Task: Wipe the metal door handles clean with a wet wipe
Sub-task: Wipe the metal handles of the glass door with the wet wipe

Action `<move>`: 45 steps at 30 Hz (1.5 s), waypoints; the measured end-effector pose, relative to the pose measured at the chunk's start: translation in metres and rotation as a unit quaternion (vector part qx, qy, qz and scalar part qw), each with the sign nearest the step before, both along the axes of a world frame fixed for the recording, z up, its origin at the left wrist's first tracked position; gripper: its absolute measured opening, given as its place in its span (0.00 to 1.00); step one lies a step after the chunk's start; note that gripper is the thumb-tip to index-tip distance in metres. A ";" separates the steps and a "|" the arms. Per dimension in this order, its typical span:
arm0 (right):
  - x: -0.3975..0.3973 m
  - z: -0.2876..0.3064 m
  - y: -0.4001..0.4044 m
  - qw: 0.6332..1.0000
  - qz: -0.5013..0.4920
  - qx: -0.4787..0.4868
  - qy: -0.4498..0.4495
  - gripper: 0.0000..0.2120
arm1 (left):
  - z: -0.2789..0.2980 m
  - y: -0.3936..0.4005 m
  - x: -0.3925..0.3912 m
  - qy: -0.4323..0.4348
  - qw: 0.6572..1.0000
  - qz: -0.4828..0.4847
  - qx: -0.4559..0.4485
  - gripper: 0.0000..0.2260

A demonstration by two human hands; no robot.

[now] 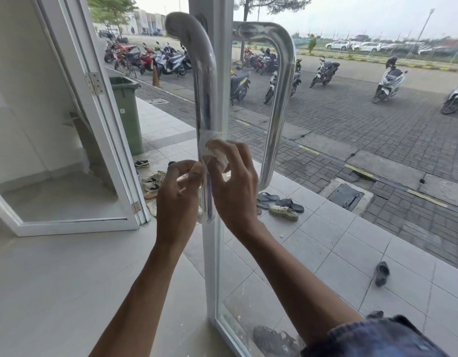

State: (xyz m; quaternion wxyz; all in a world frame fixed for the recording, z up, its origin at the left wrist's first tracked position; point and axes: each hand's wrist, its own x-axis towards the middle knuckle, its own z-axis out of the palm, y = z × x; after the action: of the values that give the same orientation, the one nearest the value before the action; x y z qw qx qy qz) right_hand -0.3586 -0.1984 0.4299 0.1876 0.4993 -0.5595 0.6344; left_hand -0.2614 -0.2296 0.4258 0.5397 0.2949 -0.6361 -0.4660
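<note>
sleeve: rolled blue denim cuff (377, 338) at the bottom right corner, closest thing in view

door frame: white painted metal upright (212, 253) running down the middle, glass pane (313, 240) to its right, so nothing can reach past on that side

left hand: left hand (176, 199) sits just left of the near handle's lower stretch, fingers curled with the tips pinched together at the bar and the wipe's edge; can't tell how much of the wipe it actually holds

right hand: right hand (233, 186) is on the other side of the same bar, fingers curled and clamped on the wet wipe

wet wipe: crumpled white wipe (216, 155), soft and bunched, pressed onto the bar a bit below the middle, right above both hands

near handle: fat polished chrome tube (203, 81), round in section, hooked over at the top, bottom end curving in to the frame below the hands

far handle: matching shiny tube (280, 104) on the outer face of the glass, square-ish bend at the top

floor: smooth pale tiles (55, 279), plenty of room on the left

side door: white framed panel (99, 140) swung open on the left, hinges on its edge

shoes: sandals and sneakers (284, 206) scattered on the outside tiles

bin: green plastic bin (127, 112) past the open door

motorbikes: rows of bikes (156, 60) on the paved lot
</note>
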 end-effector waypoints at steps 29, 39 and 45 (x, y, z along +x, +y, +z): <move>0.000 -0.008 0.002 0.981 0.026 0.031 -0.187 0.07 | 0.013 0.005 0.004 -0.053 0.998 0.005 -0.021 0.06; 0.010 0.000 -0.002 0.975 0.060 0.038 -0.210 0.14 | 0.013 0.005 0.007 -0.070 0.997 -0.002 -0.019 0.07; 0.009 -0.026 0.007 0.958 0.102 0.095 -0.250 0.17 | 0.013 0.007 0.006 -0.072 0.997 0.002 -0.021 0.08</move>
State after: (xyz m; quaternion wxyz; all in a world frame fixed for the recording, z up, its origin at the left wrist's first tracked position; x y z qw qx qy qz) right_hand -0.3493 -0.1914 0.4039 -0.0724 0.3951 -0.5921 0.6986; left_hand -0.2554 -0.2229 0.4389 0.4993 0.3173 -0.6825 -0.4291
